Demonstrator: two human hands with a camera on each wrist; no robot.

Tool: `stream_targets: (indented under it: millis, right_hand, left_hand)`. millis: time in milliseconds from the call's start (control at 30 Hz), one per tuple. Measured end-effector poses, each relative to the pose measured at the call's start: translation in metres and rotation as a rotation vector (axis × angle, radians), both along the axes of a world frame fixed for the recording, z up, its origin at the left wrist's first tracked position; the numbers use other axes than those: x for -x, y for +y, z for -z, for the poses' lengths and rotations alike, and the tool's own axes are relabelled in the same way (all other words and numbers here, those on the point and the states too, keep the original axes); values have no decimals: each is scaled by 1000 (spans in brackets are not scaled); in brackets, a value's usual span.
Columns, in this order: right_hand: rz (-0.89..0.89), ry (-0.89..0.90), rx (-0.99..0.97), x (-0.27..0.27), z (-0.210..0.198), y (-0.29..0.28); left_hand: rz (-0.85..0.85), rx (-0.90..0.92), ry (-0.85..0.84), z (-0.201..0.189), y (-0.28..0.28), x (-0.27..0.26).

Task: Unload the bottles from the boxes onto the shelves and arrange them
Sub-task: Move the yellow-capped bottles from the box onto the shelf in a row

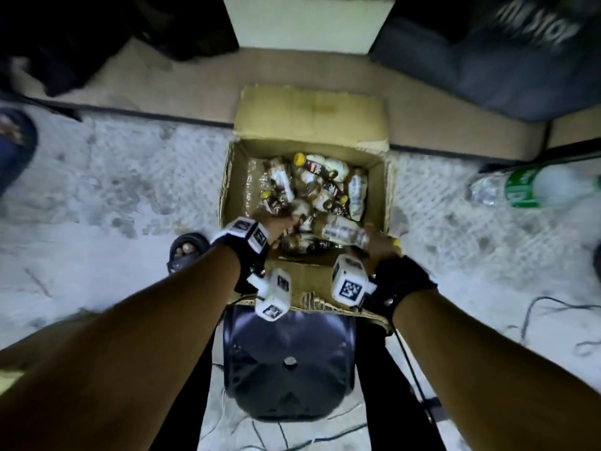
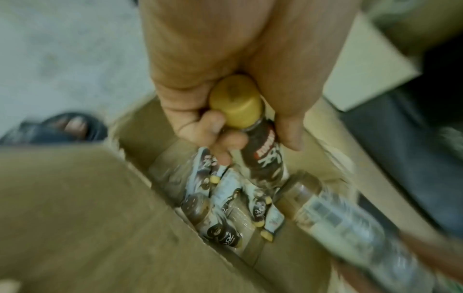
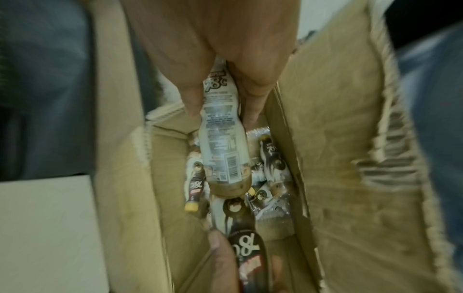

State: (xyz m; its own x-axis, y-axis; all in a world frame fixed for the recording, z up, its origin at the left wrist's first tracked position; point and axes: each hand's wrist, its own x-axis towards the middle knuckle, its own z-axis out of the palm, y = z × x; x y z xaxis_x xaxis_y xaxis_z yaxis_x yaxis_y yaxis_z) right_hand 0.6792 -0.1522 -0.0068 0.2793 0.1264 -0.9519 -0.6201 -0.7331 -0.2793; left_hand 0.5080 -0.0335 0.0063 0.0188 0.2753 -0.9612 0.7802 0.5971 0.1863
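Observation:
An open cardboard box [image 1: 234, 177] on the floor holds several small coffee bottles [image 1: 325, 187] with yellow caps and brown-and-white labels. My left hand [image 1: 279, 227] reaches into the box's near left corner and grips one bottle [image 2: 263, 150] by its neck, just below the yellow cap [image 2: 236, 101]. My right hand [image 1: 379, 244] grips another bottle [image 1: 338, 231] at its neck end, above the box's near right corner. In the right wrist view that bottle [image 3: 220, 142] hangs with its white label side showing, over the loose bottles [image 3: 273, 178] below.
A dark stool seat [image 1: 289, 359] sits just below the box's near flap. A large clear bottle with a green label [image 1: 533, 187] lies on the floor at right. A sandalled foot [image 1: 187, 250] stands left of the box. A pale block [image 1: 305, 21] and dark bags lie beyond.

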Motion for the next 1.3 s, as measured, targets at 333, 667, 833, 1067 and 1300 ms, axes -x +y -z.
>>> stream_targets:
  millis: [333, 667, 833, 1067, 1300]
  right_hand:
    - [-36, -381, -217, -15, -237, -7]
    - [-373, -518, -619, -10, -485, 17]
    - [-487, -674, -825, -28, -568, 39]
    - [-621, -897, -1088, -51, -700, 77]
    - [-597, -1071, -1242, -61, -791, 130]
  left_hand:
    - [449, -267, -54, -272, -12, -25]
    - [663, -844, -97, -501, 9, -37]
    - [540, -1119, -363, -581, 31, -47]
    - [293, -1297, -842, -696, 65, -58]
    - [174, -1593, -851, -775, 119, -74]
